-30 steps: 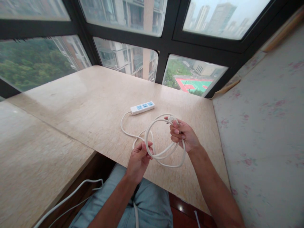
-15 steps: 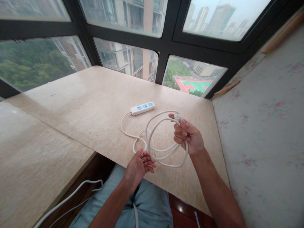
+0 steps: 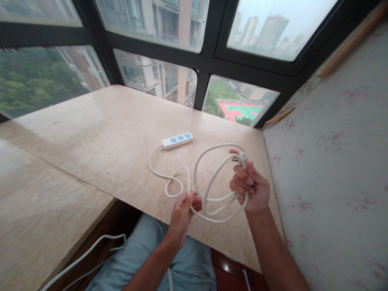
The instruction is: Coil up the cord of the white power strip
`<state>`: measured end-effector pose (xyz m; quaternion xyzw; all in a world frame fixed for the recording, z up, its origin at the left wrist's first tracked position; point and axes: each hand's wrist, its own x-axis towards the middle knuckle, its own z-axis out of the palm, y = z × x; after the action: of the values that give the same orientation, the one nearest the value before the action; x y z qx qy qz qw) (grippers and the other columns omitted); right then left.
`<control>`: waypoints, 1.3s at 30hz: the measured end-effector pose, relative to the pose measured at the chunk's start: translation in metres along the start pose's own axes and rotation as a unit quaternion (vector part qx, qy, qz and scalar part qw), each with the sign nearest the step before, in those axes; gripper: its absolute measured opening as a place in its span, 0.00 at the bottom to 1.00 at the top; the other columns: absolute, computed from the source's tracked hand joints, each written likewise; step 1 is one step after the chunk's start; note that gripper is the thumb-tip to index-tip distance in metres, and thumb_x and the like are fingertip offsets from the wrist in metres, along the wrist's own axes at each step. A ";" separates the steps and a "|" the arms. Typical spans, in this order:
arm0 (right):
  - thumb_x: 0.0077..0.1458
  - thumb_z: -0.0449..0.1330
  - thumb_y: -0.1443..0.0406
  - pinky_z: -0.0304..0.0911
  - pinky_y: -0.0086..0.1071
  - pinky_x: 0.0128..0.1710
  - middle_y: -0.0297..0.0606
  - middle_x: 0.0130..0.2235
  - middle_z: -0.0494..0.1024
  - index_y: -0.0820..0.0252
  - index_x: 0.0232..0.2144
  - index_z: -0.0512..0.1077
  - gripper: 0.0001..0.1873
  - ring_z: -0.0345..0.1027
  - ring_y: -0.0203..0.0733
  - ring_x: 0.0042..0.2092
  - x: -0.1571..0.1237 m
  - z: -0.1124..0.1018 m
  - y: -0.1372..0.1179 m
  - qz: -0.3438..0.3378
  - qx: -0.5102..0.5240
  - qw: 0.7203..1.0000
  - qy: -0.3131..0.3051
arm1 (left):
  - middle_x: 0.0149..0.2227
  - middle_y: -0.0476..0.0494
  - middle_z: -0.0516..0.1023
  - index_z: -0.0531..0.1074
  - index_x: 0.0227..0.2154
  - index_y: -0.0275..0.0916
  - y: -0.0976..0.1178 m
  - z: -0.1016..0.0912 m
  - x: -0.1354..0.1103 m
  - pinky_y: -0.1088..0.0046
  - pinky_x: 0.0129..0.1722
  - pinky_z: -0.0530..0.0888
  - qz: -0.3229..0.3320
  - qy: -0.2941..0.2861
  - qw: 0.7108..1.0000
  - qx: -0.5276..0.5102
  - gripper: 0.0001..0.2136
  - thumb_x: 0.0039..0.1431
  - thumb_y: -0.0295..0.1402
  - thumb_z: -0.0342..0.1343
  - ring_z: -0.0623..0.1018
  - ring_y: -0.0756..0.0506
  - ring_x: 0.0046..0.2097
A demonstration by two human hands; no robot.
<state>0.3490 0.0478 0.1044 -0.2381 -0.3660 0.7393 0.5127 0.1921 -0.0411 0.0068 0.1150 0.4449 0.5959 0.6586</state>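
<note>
A white power strip [image 3: 177, 140] with blue sockets lies on the beige marble ledge [image 3: 100, 133]. Its white cable [image 3: 169, 178] snakes toward me and ends in several loops held above the ledge's near edge. My right hand [image 3: 251, 186] is closed round the coiled loops, with the plug end at its fingertips. My left hand [image 3: 183, 214] pinches the cable where the loose run meets the coil.
Dark-framed windows [image 3: 209, 60] run along the far side of the ledge. A pale flowered wall [image 3: 330, 161] rises on the right. A lower marble slab [image 3: 36, 210] sits at left. Another white cord [image 3: 87, 252] hangs beside my jeans-clad legs [image 3: 182, 262].
My left hand let go of the cable, opened briefly, then pinched it again further along. My right hand drifted right and down with the coil, which has gained a loop.
</note>
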 end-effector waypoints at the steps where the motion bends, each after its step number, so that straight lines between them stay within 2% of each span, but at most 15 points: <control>1: 0.60 0.55 0.60 0.37 0.20 0.10 0.20 0.18 0.51 0.52 0.56 0.64 0.21 0.26 0.26 0.15 -0.003 -0.004 0.001 0.015 0.010 1.000 -0.004 | 0.34 0.38 0.80 0.75 0.38 0.32 0.004 0.001 0.000 0.64 0.43 0.73 0.009 0.003 1.000 -0.022 0.20 0.49 0.45 0.64 0.80 0.41 0.39; 4: 0.58 0.58 0.61 0.38 0.17 0.09 0.20 0.18 0.57 0.55 0.53 0.66 0.20 0.28 0.24 0.15 -0.012 -0.019 0.005 0.072 0.015 0.997 -0.014 | 0.35 0.38 0.81 0.76 0.35 0.33 0.012 0.002 -0.002 0.63 0.45 0.73 0.029 -0.004 0.997 -0.071 0.17 0.49 0.42 0.65 0.80 0.41 0.41; 8: 0.56 0.61 0.60 0.40 0.17 0.09 0.22 0.19 0.62 0.58 0.49 0.69 0.18 0.29 0.23 0.15 -0.024 -0.040 0.014 0.149 -0.019 0.989 0.011 | 0.39 0.36 0.80 0.75 0.35 0.34 0.013 0.001 -0.006 0.60 0.43 0.75 -0.021 -0.058 0.991 -0.117 0.13 0.53 0.39 0.62 0.80 0.38 0.42; 11: 0.54 0.63 0.59 0.38 0.16 0.09 0.21 0.18 0.62 0.60 0.47 0.69 0.19 0.29 0.22 0.14 -0.029 -0.050 0.020 0.221 -0.019 0.975 0.004 | 0.45 0.35 0.78 0.73 0.41 0.35 0.010 -0.001 -0.008 0.61 0.38 0.77 -0.064 -0.080 0.987 -0.122 0.12 0.57 0.37 0.58 0.80 0.38 0.41; 14: 0.52 0.64 0.58 0.36 0.16 0.09 0.21 0.18 0.61 0.61 0.46 0.69 0.21 0.29 0.21 0.14 -0.032 -0.055 0.024 0.285 -0.026 0.958 -0.027 | 0.47 0.34 0.77 0.71 0.45 0.36 0.009 -0.001 -0.009 0.66 0.30 0.77 -0.084 -0.099 0.986 -0.105 0.14 0.60 0.37 0.55 0.81 0.41 0.37; 19: 0.52 0.64 0.55 0.38 0.16 0.10 0.22 0.18 0.64 0.61 0.46 0.67 0.23 0.33 0.21 0.14 -0.033 -0.054 0.026 0.341 -0.098 0.933 -0.058 | 0.42 0.33 0.79 0.69 0.47 0.33 0.012 -0.006 -0.011 0.71 0.25 0.74 -0.117 -0.150 0.981 -0.034 0.18 0.57 0.39 0.58 0.80 0.44 0.30; 23: 0.52 0.64 0.54 0.42 0.17 0.10 0.24 0.20 0.67 0.61 0.41 0.66 0.21 0.37 0.21 0.14 -0.032 -0.049 0.033 0.372 -0.147 0.913 -0.082 | 0.28 0.44 0.78 0.66 0.48 0.34 0.011 -0.012 -0.015 0.74 0.22 0.70 -0.143 -0.187 0.971 0.035 0.25 0.48 0.36 0.66 0.75 0.49 0.21; 26: 0.51 0.65 0.54 0.47 0.18 0.12 0.24 0.22 0.66 0.60 0.37 0.65 0.19 0.44 0.21 0.15 -0.032 -0.045 0.040 0.364 -0.188 0.908 -0.090 | 0.17 0.54 0.69 0.68 0.43 0.34 0.005 -0.014 -0.015 0.79 0.17 0.63 -0.168 -0.186 0.967 0.043 0.21 0.49 0.41 0.65 0.66 0.54 0.15; 28: 0.48 0.67 0.56 0.50 0.18 0.15 0.23 0.23 0.64 0.60 0.38 0.65 0.21 0.50 0.23 0.17 -0.032 -0.043 0.045 0.332 -0.225 0.911 -0.096 | 0.13 0.59 0.60 0.70 0.36 0.34 0.001 -0.015 -0.014 0.80 0.14 0.56 -0.171 -0.167 0.971 0.017 0.18 0.52 0.44 0.62 0.58 0.56 0.13; 30: 0.46 0.69 0.57 0.54 0.20 0.17 0.24 0.25 0.65 0.60 0.46 0.65 0.28 0.55 0.25 0.20 -0.033 -0.042 0.050 0.287 -0.279 0.912 -0.088 | 0.12 0.61 0.53 0.70 0.32 0.34 -0.002 -0.015 -0.013 0.81 0.13 0.51 -0.168 -0.142 0.975 -0.016 0.17 0.53 0.45 0.61 0.53 0.58 0.12; 33: 0.46 0.69 0.59 0.60 0.24 0.21 0.27 0.28 0.68 0.60 0.59 0.56 0.41 0.61 0.29 0.23 -0.036 -0.044 0.056 0.216 -0.370 0.901 -0.066 | 0.11 0.61 0.49 0.70 0.28 0.34 -0.001 -0.016 -0.011 0.80 0.13 0.49 -0.201 -0.127 0.970 -0.060 0.17 0.57 0.47 0.55 0.50 0.57 0.12; 36: 0.51 0.65 0.59 0.63 0.26 0.24 0.30 0.30 0.70 0.62 0.59 0.59 0.36 0.63 0.31 0.25 -0.039 -0.046 0.060 0.167 -0.427 0.885 -0.082 | 0.10 0.59 0.48 0.69 0.25 0.34 0.003 -0.018 -0.011 0.79 0.12 0.48 -0.258 -0.143 0.950 -0.101 0.24 0.63 0.50 0.43 0.49 0.56 0.11; 39: 0.52 0.64 0.58 0.64 0.28 0.25 0.32 0.32 0.71 0.62 0.56 0.64 0.30 0.65 0.32 0.26 -0.043 -0.048 0.061 0.169 -0.402 0.894 -0.098 | 0.09 0.59 0.47 0.68 0.23 0.35 0.004 -0.019 -0.011 0.79 0.12 0.47 -0.266 -0.147 0.946 -0.112 0.25 0.66 0.49 0.38 0.47 0.56 0.11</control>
<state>0.3639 0.0089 0.0254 -0.4082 -0.6349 0.6241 0.2019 0.1769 -0.0568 0.0038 0.0043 0.2875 0.4217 0.8599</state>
